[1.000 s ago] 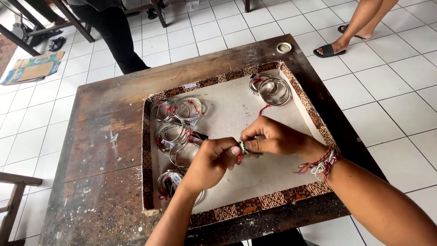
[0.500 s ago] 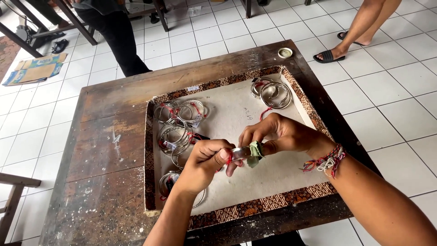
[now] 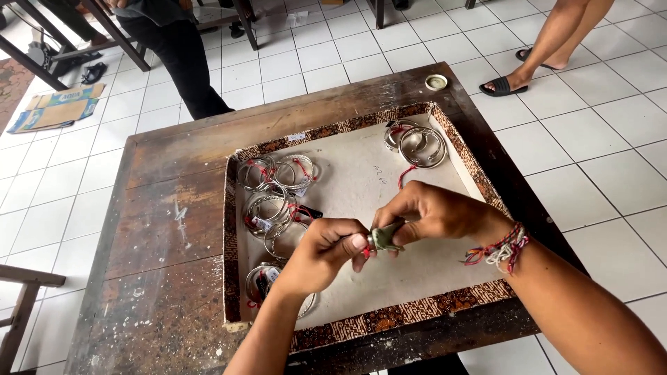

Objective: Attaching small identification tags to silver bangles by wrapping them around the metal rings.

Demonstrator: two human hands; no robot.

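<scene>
1. Where both hands meet: small green-grey piece pinched between left hand and right hand, above shallow patterned-rim tray.
2. Beneath: worn wooden table on white tiled floor.
3. Left of grip: bundled metal bangles; beyond it: more bangles, small round lid.

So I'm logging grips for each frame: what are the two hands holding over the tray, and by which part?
Both hands pinch one small grey-green piece: left hand fingertips at its left end, right hand fingers at its right. What it is cannot be told.
</scene>
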